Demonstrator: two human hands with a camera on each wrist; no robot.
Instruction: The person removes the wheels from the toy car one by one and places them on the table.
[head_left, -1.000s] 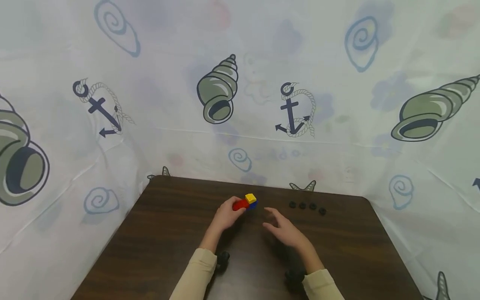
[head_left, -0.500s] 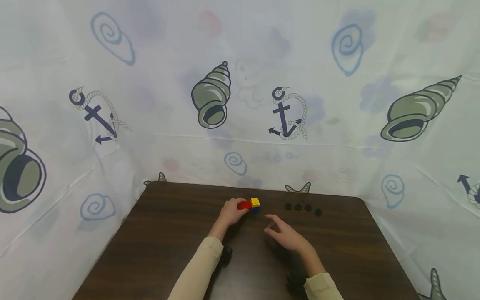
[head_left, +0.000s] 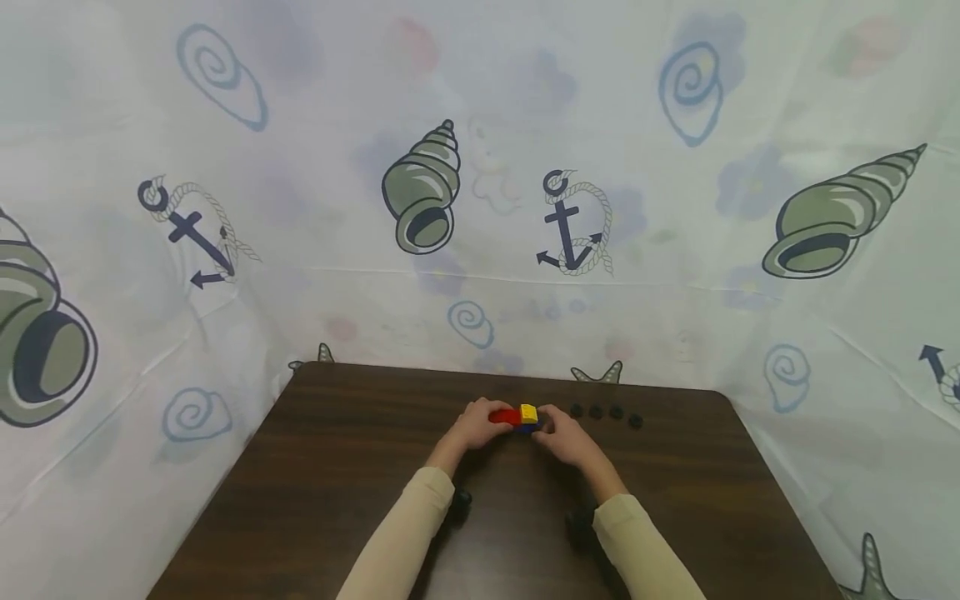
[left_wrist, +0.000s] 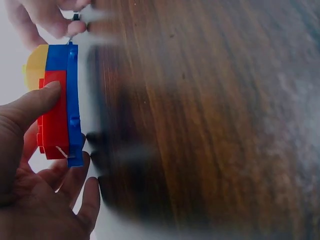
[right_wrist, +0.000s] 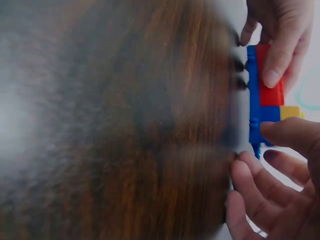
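Observation:
A block-built toy car body (head_left: pixel 528 414), with a long blue base, a red block and a yellow block, is held up over the far part of the table. My left hand (head_left: pixel 480 423) grips its red end; in the left wrist view the thumb (left_wrist: pixel 42 102) presses the red block (left_wrist: pixel 55 117) and fingers lie behind. My right hand (head_left: pixel 566 437) is at the blue and yellow end. From the right wrist, its thumb (right_wrist: pixel 287 132) is seen against the blue part (right_wrist: pixel 267 114), fingers curled around that end. A thin shiny piece (left_wrist: pixel 75 17) shows by the right fingers.
Several small black wheels (head_left: pixel 596 412) lie in a row on the dark wooden table (head_left: pixel 337 467), right of the hands. Behind the table hangs a pale sheet (head_left: pixel 337 208) printed with shells and anchors. A dark wrist camera (head_left: pixel 459 507) sits under the left forearm.
The left hand has carried the toy car body to the right and slightly down in view. My right hand, earlier apart from it, has moved up and closed in on its blue and yellow end.

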